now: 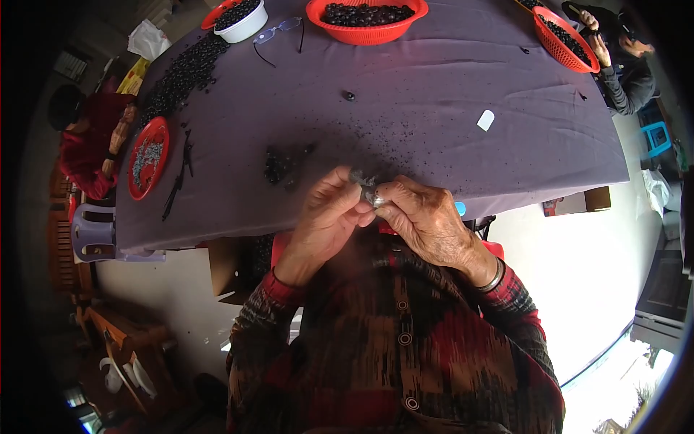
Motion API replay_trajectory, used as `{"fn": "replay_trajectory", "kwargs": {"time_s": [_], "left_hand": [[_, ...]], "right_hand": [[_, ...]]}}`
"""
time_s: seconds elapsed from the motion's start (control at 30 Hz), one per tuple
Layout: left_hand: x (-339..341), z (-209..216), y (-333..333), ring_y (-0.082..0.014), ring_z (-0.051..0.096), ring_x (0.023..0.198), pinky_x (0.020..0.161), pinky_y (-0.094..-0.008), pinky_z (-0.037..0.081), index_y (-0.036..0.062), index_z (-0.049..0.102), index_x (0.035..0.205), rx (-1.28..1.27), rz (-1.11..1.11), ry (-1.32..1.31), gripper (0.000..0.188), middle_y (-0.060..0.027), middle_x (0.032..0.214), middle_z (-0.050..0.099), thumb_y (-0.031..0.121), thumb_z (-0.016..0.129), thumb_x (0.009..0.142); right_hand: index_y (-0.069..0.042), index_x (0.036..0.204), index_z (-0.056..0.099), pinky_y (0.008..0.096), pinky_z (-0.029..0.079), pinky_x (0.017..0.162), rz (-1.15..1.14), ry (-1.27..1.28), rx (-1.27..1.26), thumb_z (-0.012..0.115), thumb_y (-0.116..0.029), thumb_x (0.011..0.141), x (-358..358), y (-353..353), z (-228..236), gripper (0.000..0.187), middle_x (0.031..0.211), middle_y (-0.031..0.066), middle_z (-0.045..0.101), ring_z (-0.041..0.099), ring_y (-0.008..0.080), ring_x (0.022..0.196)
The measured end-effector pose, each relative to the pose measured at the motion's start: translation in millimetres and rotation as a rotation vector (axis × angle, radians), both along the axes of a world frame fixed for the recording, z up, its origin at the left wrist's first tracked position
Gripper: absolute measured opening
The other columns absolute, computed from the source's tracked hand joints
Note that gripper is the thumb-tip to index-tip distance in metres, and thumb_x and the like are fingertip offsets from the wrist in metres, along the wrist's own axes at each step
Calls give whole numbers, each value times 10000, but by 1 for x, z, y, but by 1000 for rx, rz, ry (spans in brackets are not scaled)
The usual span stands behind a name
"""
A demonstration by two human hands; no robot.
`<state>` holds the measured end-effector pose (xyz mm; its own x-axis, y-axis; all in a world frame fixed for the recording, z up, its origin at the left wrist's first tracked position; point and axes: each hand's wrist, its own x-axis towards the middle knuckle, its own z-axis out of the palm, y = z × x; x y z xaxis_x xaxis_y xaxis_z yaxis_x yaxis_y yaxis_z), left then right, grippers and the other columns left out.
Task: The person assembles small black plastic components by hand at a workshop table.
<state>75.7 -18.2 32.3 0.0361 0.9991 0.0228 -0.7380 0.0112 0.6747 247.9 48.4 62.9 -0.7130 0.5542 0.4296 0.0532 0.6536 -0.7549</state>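
Meeting at a purple cloth-covered table (448, 79), the person's left hand (331, 211) and right hand (431, 226) pinch a small, shiny, pale piece (378, 202) between fingertips, probably to steady it; a cluster of rounded black pieces (277, 166) lies nearby, perhaps for easy reach.

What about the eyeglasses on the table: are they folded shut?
No, the eyeglasses lie near the white bowl with both arms spread open.
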Motion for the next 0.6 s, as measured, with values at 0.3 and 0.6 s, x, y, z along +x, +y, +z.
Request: {"fn": "replay_trajectory", "kwargs": {"time_s": [0.3, 0.6], "left_hand": [[1, -9, 2, -60, 501, 703, 600, -218, 399, 73, 585, 998, 2, 20, -28, 89, -11, 893, 606, 97, 524, 938], [15, -12, 6, -53, 502, 713, 601, -214, 382, 91, 594, 956, -94, 88, -64, 70, 0, 861, 606, 113, 529, 939]], "right_hand": [[-7, 992, 589, 355, 511, 618, -26, 10, -15, 590, -90, 889, -6, 0, -8, 132, 823, 133, 613, 641, 312, 723], [9, 949, 591, 312, 494, 627, -16, 95, -129, 575, -107, 911, -7, 12, -16, 123, 774, 108, 618, 632, 227, 699]]}}
